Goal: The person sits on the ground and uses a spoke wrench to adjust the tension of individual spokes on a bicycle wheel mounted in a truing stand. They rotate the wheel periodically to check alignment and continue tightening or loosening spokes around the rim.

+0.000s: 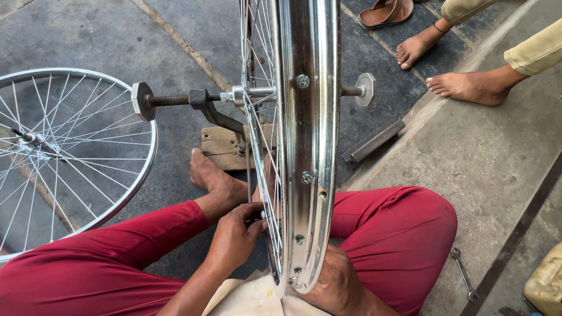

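Upright rim [309, 146] ran off the top edge and hid most of the right hand [328, 281]. Left hand [237, 237] fingertips were hidden among spokes [260, 134]. Far left, second wheel [64, 158] was cropped.

Dressed in dark red trousers [404, 234] covering both legs, pale cream cloth [246, 298] at the near edge. Bare forearms, no sleeves showing. Bare foot [208, 172], no shoe. No rings or watch visible.

A glossy chromed metal rim [309, 146] with thin steel spokes [260, 146] is seen, a rough worn wooden block [221, 146], and a matt, gritty concrete floor [486, 158]
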